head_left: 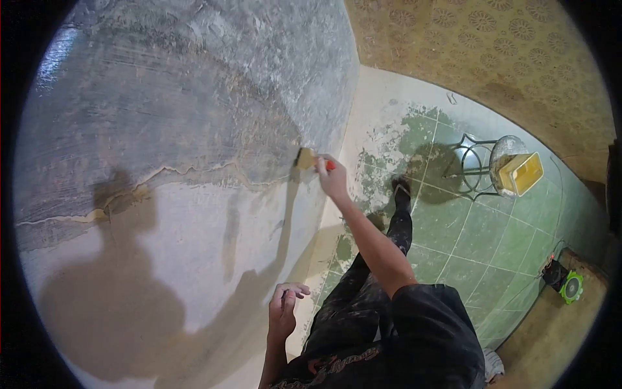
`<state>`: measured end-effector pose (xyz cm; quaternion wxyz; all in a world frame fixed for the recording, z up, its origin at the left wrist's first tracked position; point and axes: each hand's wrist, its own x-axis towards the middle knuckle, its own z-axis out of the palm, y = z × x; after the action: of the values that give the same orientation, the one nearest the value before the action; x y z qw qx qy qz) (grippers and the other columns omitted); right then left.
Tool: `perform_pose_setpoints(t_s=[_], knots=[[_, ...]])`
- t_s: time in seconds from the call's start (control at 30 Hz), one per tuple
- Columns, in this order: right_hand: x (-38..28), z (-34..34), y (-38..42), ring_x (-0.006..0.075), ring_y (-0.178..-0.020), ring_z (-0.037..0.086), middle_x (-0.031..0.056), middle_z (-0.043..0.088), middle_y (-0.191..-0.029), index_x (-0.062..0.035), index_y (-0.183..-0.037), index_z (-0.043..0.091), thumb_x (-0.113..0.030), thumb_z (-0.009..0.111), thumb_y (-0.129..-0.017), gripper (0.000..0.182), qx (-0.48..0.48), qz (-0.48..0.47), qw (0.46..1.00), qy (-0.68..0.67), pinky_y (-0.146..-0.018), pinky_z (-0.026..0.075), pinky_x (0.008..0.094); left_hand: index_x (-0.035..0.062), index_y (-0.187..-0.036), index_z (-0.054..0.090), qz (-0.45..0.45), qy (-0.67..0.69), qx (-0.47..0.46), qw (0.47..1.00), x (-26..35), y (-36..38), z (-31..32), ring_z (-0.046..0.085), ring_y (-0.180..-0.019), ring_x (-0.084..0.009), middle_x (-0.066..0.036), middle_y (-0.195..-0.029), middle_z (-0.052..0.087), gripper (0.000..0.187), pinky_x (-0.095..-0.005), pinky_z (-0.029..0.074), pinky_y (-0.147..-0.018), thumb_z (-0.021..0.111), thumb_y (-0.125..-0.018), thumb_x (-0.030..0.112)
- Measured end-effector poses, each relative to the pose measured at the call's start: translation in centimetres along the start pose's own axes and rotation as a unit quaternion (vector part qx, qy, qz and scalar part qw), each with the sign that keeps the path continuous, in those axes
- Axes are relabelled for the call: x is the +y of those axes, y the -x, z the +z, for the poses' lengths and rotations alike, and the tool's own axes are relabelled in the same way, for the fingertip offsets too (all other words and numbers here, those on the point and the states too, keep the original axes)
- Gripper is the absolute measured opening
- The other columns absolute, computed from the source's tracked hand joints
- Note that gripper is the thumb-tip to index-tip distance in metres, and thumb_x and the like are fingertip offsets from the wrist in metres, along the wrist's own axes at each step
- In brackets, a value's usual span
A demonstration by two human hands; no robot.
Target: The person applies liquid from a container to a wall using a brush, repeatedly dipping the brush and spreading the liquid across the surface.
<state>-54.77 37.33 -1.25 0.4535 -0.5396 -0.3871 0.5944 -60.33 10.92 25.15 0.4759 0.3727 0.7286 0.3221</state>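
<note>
My right hand grips a paintbrush by its red handle. The brush's wide, pale head is against the wall, close to the room's corner, though its exact contact is hard to make out. Grey, rough plaster covers one part of this wall, and a ragged, peeling edge divides it from a smoother whitish part. My left hand is held in front of the whitish part, fingers loosely bent and apart, with nothing visible in it.
A yellow container sits on a round stool with dark metal legs. Green floor tiles carry white splatter near the wall. A black and green device with a cable is at the right. Patterned brown material lies beyond.
</note>
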Motion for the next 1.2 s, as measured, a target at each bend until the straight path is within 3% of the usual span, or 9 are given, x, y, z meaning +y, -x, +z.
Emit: perform_pose_setpoints(t_s=[0.17,0.23,0.53,0.63,0.77,0.8,0.83,0.93,1.2], knots=[[-13.7,0.9,1.1,0.0132,-0.080,0.065,0.0073,0.070,-0.092,0.0014,-0.108,0.069,-0.019,0.053,-0.106,0.027,-0.016,-0.057,0.981,-0.187,-0.071,0.053,0.0283,-0.0003,-0.101,0.056,0.004,0.013,-0.003,1.000,0.0,0.1,0.3,0.064,-0.096,-0.0229,-0.017,-0.102,0.067,0.021,-0.0349,0.050,-0.086,0.039,-0.106,0.012],[-15.3,0.6,0.8,0.0115,-0.073,0.064,0.0037,0.069,-0.085,-0.0001,-0.109,0.069,-0.029,0.055,-0.106,0.032,-0.028,-0.066,0.915,-0.397,-0.068,0.051,0.0281,-0.0003,-0.101,0.056,0.000,0.009,0.002,1.000,0.4,-0.3,0.5,0.064,-0.096,-0.0228,-0.016,-0.102,0.067,0.021,-0.0346,0.050,-0.086,0.040,-0.106,0.012],[5.6,-0.7,-1.3,0.0112,-0.071,0.061,0.0052,0.068,-0.084,-0.0027,-0.108,0.070,-0.022,0.053,-0.107,0.026,0.059,0.071,0.991,-0.092,-0.066,0.049,0.0266,-0.0005,-0.102,0.057,-0.001,0.003,0.007,1.000,0.8,-1.2,1.4,0.065,-0.096,-0.0231,-0.016,-0.103,0.067,0.023,-0.0357,0.051,-0.086,0.040,-0.107,0.014],[5.4,-0.1,-2.5,0.0117,-0.067,0.062,0.0043,0.068,-0.082,-0.0055,-0.108,0.070,-0.022,0.054,-0.106,0.023,0.025,-0.008,0.997,0.068,-0.064,0.050,0.0268,-0.0003,-0.103,0.058,-0.009,0.004,0.006,1.000,-0.1,-1.2,1.7,0.065,-0.096,-0.0232,-0.016,-0.104,0.067,0.024,-0.0359,0.051,-0.085,0.040,-0.108,0.016],[-7.0,0.2,-1.1,0.0123,-0.071,0.062,0.0062,0.069,-0.085,-0.0025,-0.109,0.069,-0.021,0.052,-0.107,0.026,0.000,-0.064,0.998,-0.029,-0.067,0.050,0.0274,-0.0001,-0.102,0.057,-0.017,0.004,0.012,1.000,0.0,-1.3,2.3,0.065,-0.096,-0.0232,-0.016,-0.104,0.067,0.025,-0.0356,0.051,-0.085,0.040,-0.108,0.016],[-10.2,-0.4,-0.4,0.0125,-0.074,0.062,0.0053,0.069,-0.085,-0.0012,-0.107,0.070,-0.023,0.052,-0.106,0.028,-0.004,-0.042,0.983,-0.179,-0.071,0.050,0.0281,0.0000,-0.102,0.057,-0.017,0.006,0.012,1.000,0.4,-1.4,2.5,0.066,-0.096,-0.0232,-0.016,-0.104,0.067,0.024,-0.0355,0.051,-0.085,0.040,-0.108,0.016],[-11.8,-0.6,-0.2,0.0126,-0.077,0.062,0.0044,0.068,-0.085,0.0000,-0.105,0.071,-0.024,0.053,-0.106,0.030,-0.009,-0.018,0.946,-0.324,-0.074,0.049,0.0288,0.0001,-0.103,0.057,-0.016,0.007,0.013,1.000,0.6,-1.5,2.6,0.066,-0.096,-0.0231,-0.016,-0.104,0.067,0.024,-0.0353,0.051,-0.085,0.040,-0.108,0.016],[-9.8,-0.6,-0.8,0.0119,-0.079,0.061,0.0035,0.068,-0.085,0.0016,-0.107,0.070,-0.024,0.053,-0.107,0.031,-0.022,0.055,0.933,-0.356,-0.077,0.048,0.0272,0.0005,-0.103,0.056,-0.009,0.019,0.022,1.000,0.7,-1.9,2.7,0.066,-0.096,-0.0228,-0.015,-0.104,0.067,0.024,-0.0352,0.051,-0.085,0.039,-0.109,0.016],[3.6,-1.2,-3.6,0.0115,-0.072,0.060,0.0045,0.069,-0.087,-0.0011,-0.108,0.069,-0.022,0.051,-0.107,0.028,0.038,0.063,0.997,-0.026,-0.068,0.050,0.0269,0.0023,-0.103,0.056,-0.059,0.030,0.025,0.997,1.2,-2.2,4.4,0.065,-0.095,-0.0216,-0.015,-0.103,0.067,0.024,-0.0352,0.051,-0.085,0.039,-0.109,0.017]])
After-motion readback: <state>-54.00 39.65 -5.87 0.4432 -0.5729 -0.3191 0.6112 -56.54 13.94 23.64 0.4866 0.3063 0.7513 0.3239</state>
